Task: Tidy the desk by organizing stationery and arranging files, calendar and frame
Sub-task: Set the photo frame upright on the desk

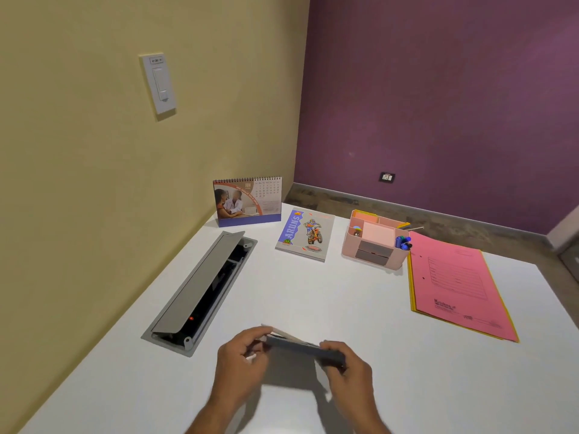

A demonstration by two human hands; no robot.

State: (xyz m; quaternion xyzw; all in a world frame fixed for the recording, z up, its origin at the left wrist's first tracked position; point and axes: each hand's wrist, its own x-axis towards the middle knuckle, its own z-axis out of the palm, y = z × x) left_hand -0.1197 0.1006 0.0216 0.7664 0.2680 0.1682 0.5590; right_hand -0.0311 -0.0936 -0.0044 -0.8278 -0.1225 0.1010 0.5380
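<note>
Near the front edge of the white desk (313, 296), holding a flat grey frame (300, 344) just above the surface with both hands. Left hand (241, 358) grasping the left end, thumb on top and fingers curled under it. Right hand (347, 364) grasping the right end in the same way. Frame lying almost flat, seen from its edge, slightly tilted with the left end higher; its front not visible, and casting a shadow on the desk below.

Standing upright at the far left corner, against the yellow wall: a desk calendar (247, 202) with spiral binding on top. Lying flat just right of it, a notebook (305, 234) with a motorbike drawing on the cover. Sitting further right, a pink organizer (374, 242), holding note pads, blue pens (402, 242) at its right corner and some small things too blurred to name. Lying flat beside the organizer, touching or nearly touching its right side, a pink file (454, 283) stacked on yellow ones. Staying open along the left side of the desk, a grey cable box (200, 292) with its lid raised and a small red light showing inside.
</note>
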